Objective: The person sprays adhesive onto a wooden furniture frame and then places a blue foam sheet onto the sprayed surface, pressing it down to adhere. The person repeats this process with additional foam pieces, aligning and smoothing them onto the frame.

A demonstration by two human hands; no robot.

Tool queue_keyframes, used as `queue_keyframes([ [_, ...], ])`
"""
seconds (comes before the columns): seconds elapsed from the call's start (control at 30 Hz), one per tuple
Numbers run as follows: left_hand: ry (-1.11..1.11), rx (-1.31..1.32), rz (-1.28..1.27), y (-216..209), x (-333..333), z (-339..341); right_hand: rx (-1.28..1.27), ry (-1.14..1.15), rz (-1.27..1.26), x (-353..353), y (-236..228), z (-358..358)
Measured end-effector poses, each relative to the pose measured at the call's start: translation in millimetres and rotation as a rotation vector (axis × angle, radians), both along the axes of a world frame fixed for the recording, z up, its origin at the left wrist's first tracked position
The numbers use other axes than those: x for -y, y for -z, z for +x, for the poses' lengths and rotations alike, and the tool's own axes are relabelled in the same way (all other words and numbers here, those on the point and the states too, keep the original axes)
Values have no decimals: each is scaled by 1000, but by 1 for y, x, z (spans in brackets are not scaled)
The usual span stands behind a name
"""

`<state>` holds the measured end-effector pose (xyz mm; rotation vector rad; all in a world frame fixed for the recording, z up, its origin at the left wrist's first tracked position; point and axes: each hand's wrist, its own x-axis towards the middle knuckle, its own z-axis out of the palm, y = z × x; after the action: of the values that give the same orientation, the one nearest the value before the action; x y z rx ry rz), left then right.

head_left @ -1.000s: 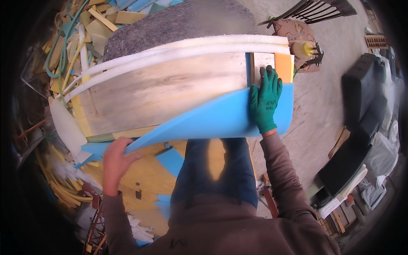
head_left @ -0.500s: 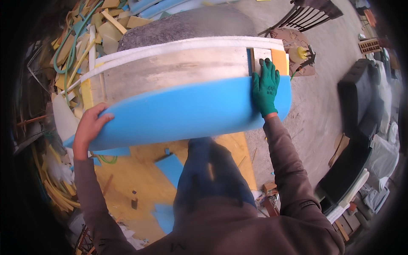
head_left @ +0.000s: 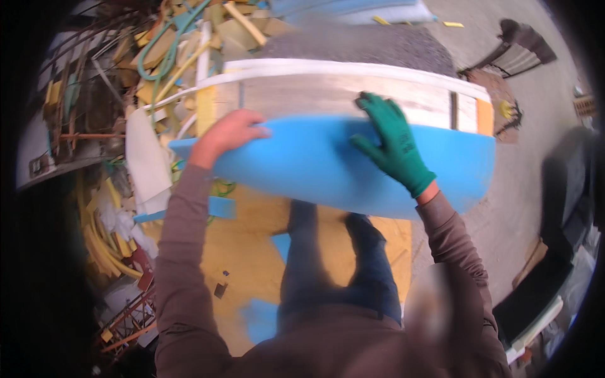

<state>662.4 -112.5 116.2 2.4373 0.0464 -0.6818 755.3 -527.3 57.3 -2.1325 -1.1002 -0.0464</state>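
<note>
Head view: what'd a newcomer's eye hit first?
Probably the bright blue sheet in the middle, lying along the near side of a pale board. Next, the mismatched hands: the right hand in a green glove over the sheet, right of its middle, and the bare left hand toward its left end. Then the jumbled heap of scraps at upper left.
</note>
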Motion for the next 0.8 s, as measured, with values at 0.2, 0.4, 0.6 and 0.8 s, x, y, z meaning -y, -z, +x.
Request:
queue_keyframes([
  [0.2,-7,167,-12,-24,-10,-4,-106,-185,-106,-167,-7,-17],
  [0.4,-769,860,-68,-13,-119,-125,-342,-61,-290,-184,-23,-6],
  [0.6,-1055,469,-211,96,-129,-252,-525,9,-527,-211,-45,-4],
  [0.8,-1283,374,-650,129,-72,-250,-639,55,-644,-222,-56,-11],
])
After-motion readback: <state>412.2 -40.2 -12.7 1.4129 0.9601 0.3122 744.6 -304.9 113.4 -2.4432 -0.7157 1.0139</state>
